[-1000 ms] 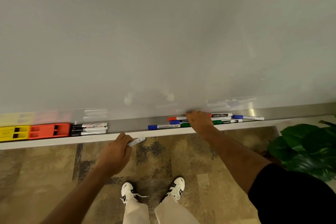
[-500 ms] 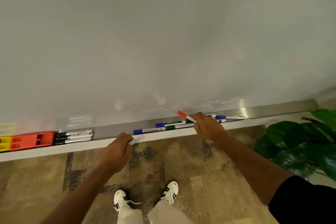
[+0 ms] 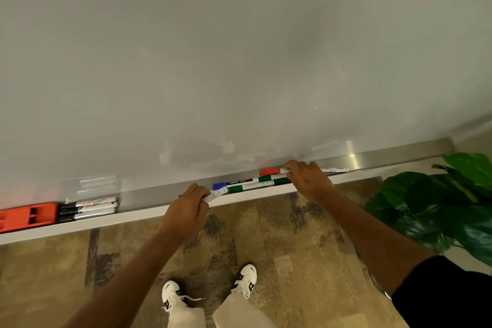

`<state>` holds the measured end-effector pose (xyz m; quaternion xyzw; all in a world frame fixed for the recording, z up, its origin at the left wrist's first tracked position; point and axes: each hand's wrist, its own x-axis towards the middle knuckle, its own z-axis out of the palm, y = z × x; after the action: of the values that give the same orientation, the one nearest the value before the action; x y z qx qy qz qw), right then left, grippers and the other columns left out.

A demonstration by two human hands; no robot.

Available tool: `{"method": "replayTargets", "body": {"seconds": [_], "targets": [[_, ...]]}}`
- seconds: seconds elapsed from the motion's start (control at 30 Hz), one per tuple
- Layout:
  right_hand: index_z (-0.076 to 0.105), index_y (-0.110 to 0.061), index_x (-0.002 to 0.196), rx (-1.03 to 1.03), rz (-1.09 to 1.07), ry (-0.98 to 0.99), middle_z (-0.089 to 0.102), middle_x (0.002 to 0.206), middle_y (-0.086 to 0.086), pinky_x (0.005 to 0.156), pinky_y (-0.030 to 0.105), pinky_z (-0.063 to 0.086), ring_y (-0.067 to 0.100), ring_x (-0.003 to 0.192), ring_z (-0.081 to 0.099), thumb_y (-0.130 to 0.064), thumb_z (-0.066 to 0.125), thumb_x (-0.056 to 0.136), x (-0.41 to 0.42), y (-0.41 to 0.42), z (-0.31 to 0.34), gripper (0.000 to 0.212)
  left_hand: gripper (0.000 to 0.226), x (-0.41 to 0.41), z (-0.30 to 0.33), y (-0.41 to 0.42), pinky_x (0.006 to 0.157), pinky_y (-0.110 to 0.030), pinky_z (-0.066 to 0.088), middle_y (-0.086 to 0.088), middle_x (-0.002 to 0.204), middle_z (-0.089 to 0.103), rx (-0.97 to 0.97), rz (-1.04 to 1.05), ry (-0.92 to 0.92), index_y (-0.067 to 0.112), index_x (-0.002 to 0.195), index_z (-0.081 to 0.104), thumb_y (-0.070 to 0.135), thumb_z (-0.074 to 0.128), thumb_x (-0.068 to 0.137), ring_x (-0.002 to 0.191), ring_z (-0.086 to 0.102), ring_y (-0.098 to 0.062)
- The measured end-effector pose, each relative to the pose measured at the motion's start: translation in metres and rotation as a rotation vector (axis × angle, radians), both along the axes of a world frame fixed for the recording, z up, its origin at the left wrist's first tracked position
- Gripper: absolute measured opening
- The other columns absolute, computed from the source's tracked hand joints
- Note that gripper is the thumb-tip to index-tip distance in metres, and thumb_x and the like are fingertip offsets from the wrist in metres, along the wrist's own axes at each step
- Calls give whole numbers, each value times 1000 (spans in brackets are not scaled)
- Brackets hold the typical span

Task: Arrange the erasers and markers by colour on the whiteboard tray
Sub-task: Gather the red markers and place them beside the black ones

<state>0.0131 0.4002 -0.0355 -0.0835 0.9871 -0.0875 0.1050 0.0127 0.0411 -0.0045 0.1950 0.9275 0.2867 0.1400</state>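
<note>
My left hand (image 3: 186, 206) is closed around a white-barrelled marker (image 3: 217, 193) at the tray's front lip; its cap is hidden in my fist. My right hand (image 3: 308, 181) grips the barrel of a red marker (image 3: 269, 171) lying at the back of the steel whiteboard tray (image 3: 143, 196). Between my hands lie a blue marker (image 3: 230, 184) and two green markers (image 3: 251, 187). Another marker (image 3: 334, 169) pokes out to the right of my right hand. Far left sit an orange eraser (image 3: 29, 216) and three black markers (image 3: 87, 208), side by side.
The whiteboard (image 3: 239, 61) fills the upper view. A leafy green plant (image 3: 439, 208) stands close to my right arm, under the tray's right end. My white shoes (image 3: 173, 298) are on the patterned floor below.
My right hand lifted the red marker, then set it down at the back of the tray. My left hand moved up to the tray with its marker. The view shifted right.
</note>
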Motion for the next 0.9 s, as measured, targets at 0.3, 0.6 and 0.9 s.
{"method": "replayTargets", "body": {"seconds": [0.3, 0.6, 0.9], "targets": [[48, -20, 123, 103, -109, -84, 65, 116, 6, 80, 41, 53, 28, 96, 64, -27, 45, 98, -14, -16, -20, 27, 20, 7, -4, -10, 54, -16, 33, 12, 88, 47, -18, 10, 5, 28, 99, 54, 27, 35, 93, 67, 49, -5], [54, -21, 119, 142, -117, -112, 65, 111, 7, 80, 38, 50, 27, 95, 64, -28, 51, 96, -20, -16, -21, 24, 13, 8, -8, -16, 53, -16, 34, 11, 88, 47, -51, 21, -3, 28, 95, 53, 18, 45, 97, 64, 49, -5], [41, -15, 130, 182, 24, -78, 63, 118, 9, 85, 41, 52, 28, 101, 64, -31, 56, 93, -13, -16, -18, 43, 20, 9, -2, -20, 53, -16, 31, 11, 88, 49, -15, 43, -2, 27, 99, 56, 27, 37, 93, 64, 49, -7]]}}
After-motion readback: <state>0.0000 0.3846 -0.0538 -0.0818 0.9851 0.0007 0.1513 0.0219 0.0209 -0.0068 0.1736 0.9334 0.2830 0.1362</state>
